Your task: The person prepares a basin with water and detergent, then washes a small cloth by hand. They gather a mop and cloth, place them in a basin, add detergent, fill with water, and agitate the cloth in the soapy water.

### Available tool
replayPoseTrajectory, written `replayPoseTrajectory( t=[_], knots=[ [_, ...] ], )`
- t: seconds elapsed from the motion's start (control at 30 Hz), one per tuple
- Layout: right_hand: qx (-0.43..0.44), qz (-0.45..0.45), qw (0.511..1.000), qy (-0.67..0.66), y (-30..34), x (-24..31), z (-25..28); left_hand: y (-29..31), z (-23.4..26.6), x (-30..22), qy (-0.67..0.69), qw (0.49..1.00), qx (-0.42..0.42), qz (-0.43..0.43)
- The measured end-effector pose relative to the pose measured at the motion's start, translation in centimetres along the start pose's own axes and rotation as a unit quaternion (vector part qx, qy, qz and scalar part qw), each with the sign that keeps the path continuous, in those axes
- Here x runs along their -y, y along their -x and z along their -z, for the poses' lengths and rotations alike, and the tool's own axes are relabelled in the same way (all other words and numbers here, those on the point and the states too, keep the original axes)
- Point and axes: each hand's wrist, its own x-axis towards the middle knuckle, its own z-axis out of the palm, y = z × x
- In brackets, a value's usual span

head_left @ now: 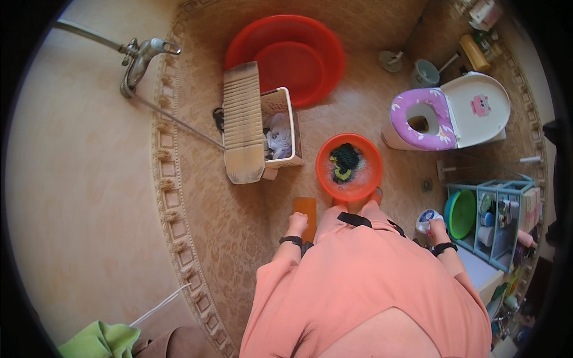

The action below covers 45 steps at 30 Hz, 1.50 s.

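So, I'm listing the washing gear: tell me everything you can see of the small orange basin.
The small basin is round, orange-red and plastic-looking, with a rim. It sits upright on the patterned floor before the person, holding a dark green cloth with a yellowish patch amid whitish suds. A foot is close by; contact is unclear.

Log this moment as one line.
left hand: at orange-brown rectangular object, grip unclear | right hand: holding white-and-blue container | orange basin: dark green cloth among suds
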Motion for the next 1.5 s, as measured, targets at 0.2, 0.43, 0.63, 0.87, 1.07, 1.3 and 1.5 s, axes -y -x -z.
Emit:
replayPoseTrajectory(
  t=[0.2,0.43,0.63,0.87,1.07,1.3,1.5],
  knots=[
    [-0.008,-0.012,1.0,-0.009,-0.3,-1.2,-0.7,0.9,0.7,-1.5,0.077,0.994,0.026,0.078],
    [-0.044,0.003,0.999,0.024,0.3,-2.3,-1.4,1.2,1.7,-3.3,0.053,0.996,0.038,0.069],
    [-0.023,-0.044,0.999,-0.009,1.6,-4.7,-1.4,0.6,1.9,-4.5,0.014,0.997,0.059,0.041],
    [-0.018,-0.155,0.983,-0.092,3.6,-11.2,-1.9,-1.9,0.7,-7.1,-0.082,0.993,0.085,-0.005],
    [-0.042,-0.196,0.961,-0.192,4.8,-16.7,-2.4,-1.0,-1.7,-11.3,-0.155,0.982,0.08,-0.077],
    [-0.045,-0.225,0.925,-0.301,5.4,-21.7,-0.2,1.6,-6.8,-12.3,-0.184,0.977,0.083,-0.075],
    [-0.06,-0.23,0.95,-0.203,4.5,-26.8,2.6,6.6,-12.1,-11.7,-0.191,0.97,0.125,-0.083]
  ],
)
